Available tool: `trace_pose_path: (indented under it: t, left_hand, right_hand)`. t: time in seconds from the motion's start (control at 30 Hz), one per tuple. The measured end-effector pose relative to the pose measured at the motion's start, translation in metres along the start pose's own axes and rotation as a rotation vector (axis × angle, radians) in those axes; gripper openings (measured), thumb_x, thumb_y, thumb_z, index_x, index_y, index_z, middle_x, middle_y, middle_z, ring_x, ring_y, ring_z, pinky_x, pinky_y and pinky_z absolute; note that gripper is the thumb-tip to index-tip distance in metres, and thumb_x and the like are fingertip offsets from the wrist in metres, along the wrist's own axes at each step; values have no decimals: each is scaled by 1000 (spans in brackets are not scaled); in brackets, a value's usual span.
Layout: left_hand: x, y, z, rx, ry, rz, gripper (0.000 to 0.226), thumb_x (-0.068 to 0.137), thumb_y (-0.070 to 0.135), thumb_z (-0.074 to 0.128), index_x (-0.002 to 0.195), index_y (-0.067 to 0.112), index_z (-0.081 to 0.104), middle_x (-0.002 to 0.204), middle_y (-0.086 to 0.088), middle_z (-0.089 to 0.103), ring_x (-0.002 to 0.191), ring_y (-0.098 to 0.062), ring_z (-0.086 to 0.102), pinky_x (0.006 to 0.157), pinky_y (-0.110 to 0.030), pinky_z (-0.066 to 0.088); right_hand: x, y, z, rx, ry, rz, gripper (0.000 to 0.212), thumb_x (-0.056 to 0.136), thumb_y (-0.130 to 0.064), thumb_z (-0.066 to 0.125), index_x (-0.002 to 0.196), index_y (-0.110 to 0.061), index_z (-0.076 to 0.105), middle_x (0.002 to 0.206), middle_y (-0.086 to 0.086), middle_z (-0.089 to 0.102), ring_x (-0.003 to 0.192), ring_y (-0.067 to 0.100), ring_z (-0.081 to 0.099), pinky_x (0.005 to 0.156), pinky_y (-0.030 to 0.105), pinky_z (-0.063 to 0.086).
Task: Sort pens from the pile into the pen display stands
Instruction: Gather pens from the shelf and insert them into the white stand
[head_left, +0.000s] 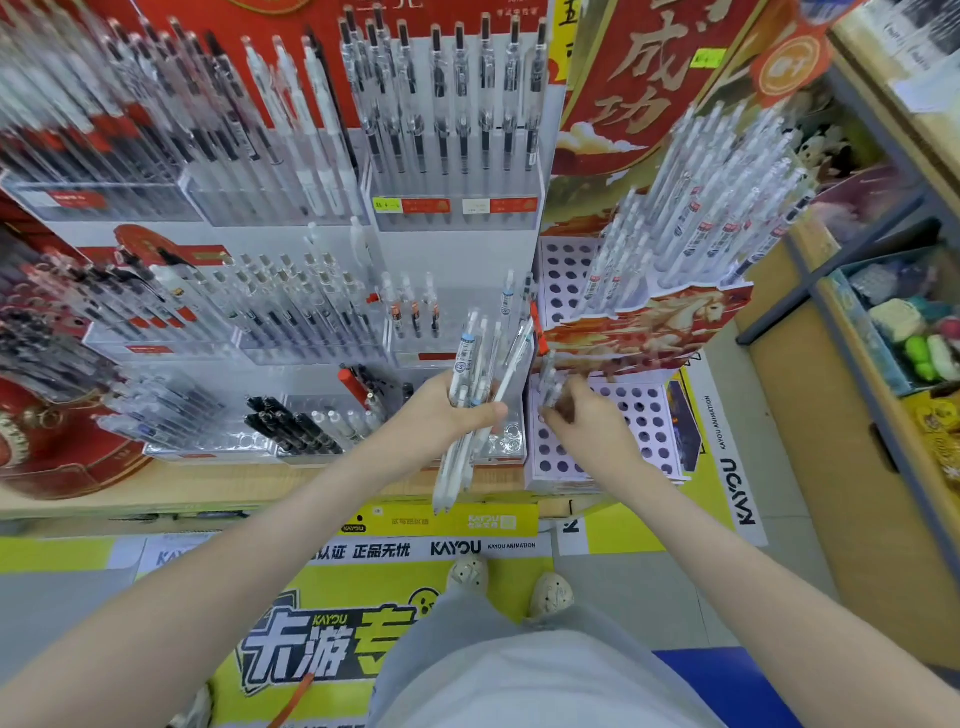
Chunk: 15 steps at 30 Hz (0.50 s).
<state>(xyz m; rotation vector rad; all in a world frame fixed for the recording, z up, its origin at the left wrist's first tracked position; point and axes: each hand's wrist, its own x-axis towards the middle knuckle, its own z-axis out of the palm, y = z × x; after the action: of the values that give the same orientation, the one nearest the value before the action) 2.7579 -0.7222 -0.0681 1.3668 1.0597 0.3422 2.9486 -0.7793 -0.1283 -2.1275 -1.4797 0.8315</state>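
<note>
My left hand (451, 410) grips a bundle of several white and clear pens (475, 374), their tips pointing down past the shelf edge. Just to its right, my right hand (582, 415) pinches one or two clear pens (549, 382) over a low lilac display stand (652, 415) full of round holes. A second lilac holed stand (563, 270) behind it carries a cluster of clear pens (717, 208) at its right. Clear acrylic pen racks (452, 208) filled with pens cover the shelf to the left.
A red and gold cardboard display (649, 78) rises behind the lilac stands. A wooden shelf unit (883, 364) with small toys stands at the right. The wooden shelf edge (208, 493) runs below the racks. My feet (509, 582) stand on a yellow floor mat.
</note>
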Motion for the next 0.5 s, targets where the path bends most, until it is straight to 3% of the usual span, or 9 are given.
trace_pose_path:
  t: [0.1,0.2,0.27,0.33,0.43,0.5]
  left_hand:
    - [-2,-1,1,3,-2,1,14,88,25,69,100,25,61,90,10,70,87,-4,66,80,-19,48]
    - [-2,-3,2,0,-8,8,12,89,20,68,95,26,60,87,7,70,84,-7,67,83,-23,50]
    - [-3,-4,2,-8,-29,20,11,89,18,67,94,26,60,86,6,70,82,-6,66,83,-22,51]
    - [-5,-2,4,7,-64,32,10,90,18,66,94,24,61,84,8,69,77,-1,65,75,-14,50]
    - [-5,-1,7,30,-115,62,16,90,15,67,105,12,62,87,3,67,75,-3,63,73,-17,50]
    - [-5,3,12,26,-159,78,19,90,13,67,108,17,62,86,6,65,73,-1,60,75,-19,50]
  right_hand:
    - [1,-1,1,15,-21,20,22,93,-24,59,84,-11,44,66,-1,52,62,19,52,51,25,37]
    - [-2,-4,-5,22,-31,35,25,89,-30,63,85,-13,45,70,-1,54,65,19,53,56,30,41]
    - [-9,-10,-15,84,68,2,25,87,-33,65,88,-15,48,72,-2,54,66,14,53,59,28,43]
    - [-21,-23,-28,296,148,-46,21,88,-36,64,88,-18,52,74,0,56,66,11,51,59,21,42]
    - [-33,-47,-41,548,11,-69,7,89,-32,62,90,-28,57,85,7,65,74,13,59,69,27,47]
    - [-31,-54,-42,568,-76,-60,5,90,-26,62,95,-24,60,89,5,68,76,11,64,70,30,51]
